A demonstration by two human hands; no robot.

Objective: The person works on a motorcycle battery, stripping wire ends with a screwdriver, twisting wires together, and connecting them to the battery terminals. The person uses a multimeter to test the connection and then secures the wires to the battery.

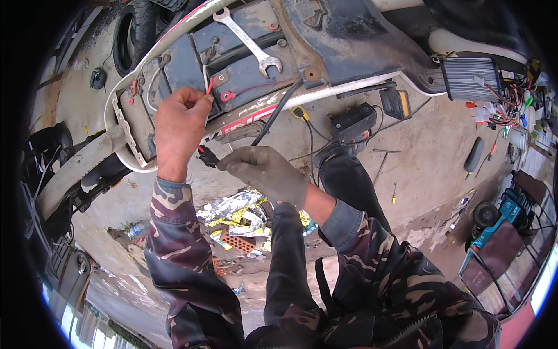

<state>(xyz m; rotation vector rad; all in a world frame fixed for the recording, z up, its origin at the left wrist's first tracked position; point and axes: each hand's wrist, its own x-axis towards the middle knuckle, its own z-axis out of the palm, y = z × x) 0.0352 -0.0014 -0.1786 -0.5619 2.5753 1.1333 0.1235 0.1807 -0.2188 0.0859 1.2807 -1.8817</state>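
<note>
My bare left hand [181,125] is pinched at a red wire end [210,85], just over the edge of a row of grey batteries [185,65]. In a grey glove, my right hand [264,171] grips a black connector [207,157] with a bit of red at its tip. That connector hangs in front of the vehicle's white frame rail [343,87], below my left fingers. Across the batteries lies an open-end wrench [247,42]. A red ring terminal [227,96] sits on a battery post, and a black cable [278,111] slants down toward my right glove.
A finned metal controller [471,78] with a bundle of loose coloured wires is at the right. A black charger-like box [354,123] stands on the ground beside my leg. Torn foil wrapping [232,209] and a perforated brick [237,239] lie below. A tyre [135,36] is far left.
</note>
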